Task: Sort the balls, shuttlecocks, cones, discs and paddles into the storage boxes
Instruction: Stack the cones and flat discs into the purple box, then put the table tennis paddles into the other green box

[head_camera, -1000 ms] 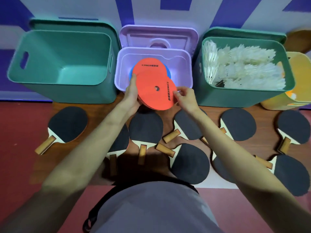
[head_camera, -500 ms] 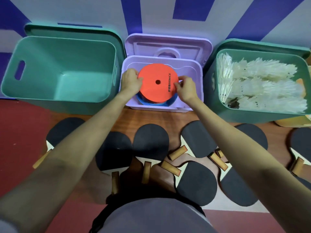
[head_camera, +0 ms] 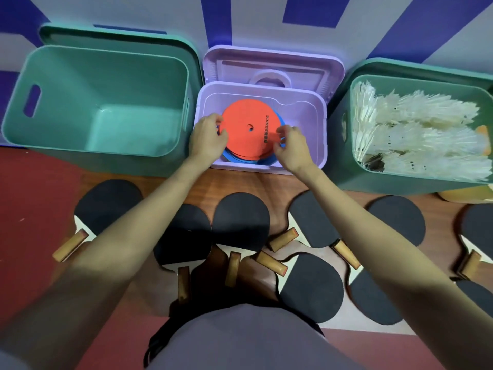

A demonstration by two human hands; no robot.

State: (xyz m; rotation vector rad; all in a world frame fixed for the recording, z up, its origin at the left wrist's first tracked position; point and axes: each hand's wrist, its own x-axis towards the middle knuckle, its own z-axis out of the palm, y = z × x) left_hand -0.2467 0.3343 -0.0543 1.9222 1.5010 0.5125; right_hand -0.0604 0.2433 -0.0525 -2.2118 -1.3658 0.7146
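While both hands curl loosely at orange disc [head_camera: 249, 128] edges — left hand [head_camera: 208, 137], right hand [head_camera: 292, 145] — grip unclear; lilac box [head_camera: 318, 129] walls close.

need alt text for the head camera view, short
Both hands, left hand and right hand, settle a flat orange disc onto a stack in the lilac plastic box. Black-faced wooden paddles lie on the floor before it.

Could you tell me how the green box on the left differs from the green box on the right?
The left green box shows a bare floor, with nothing visible inside; the right green box is packed with white shuttlecocks. The left green box shows a slot handle cut in its side wall; the right green box shows none clearly. Both are green, open-topped, and flank the purple box.
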